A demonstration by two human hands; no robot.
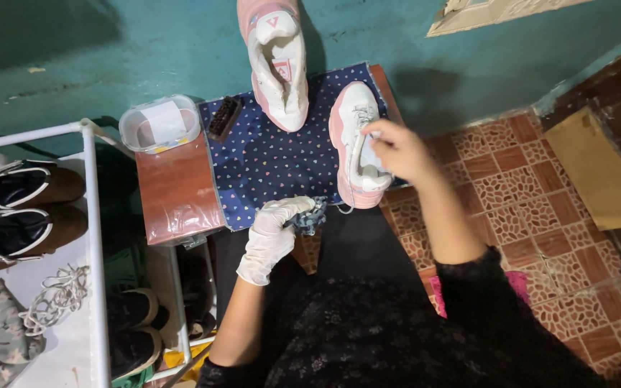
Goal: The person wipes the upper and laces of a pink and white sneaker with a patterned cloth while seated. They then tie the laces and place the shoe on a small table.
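Note:
My left hand (271, 237), in a white glove, is closed around a crumpled grey-blue cloth (310, 215) near the front edge of a dark blue patterned mat (267, 162). My bare right hand (397, 149) reaches to a pink and white sneaker (353, 129) lying on the mat's right side, with fingertips pinching at its tongue and laces. A second pink and white sneaker (276, 61) stands upright at the far edge, leaning against the teal wall. A small dark brush (223, 117) lies on the mat's far left corner.
The mat covers a small brown table (177, 190). A clear plastic lidded box (159, 123) sits at its far left. A white shoe rack (95, 237) to the left holds brown shoes (19, 208), dark shoes and white laces (55, 298). Red patterned floor tiles (540, 187) lie to the right.

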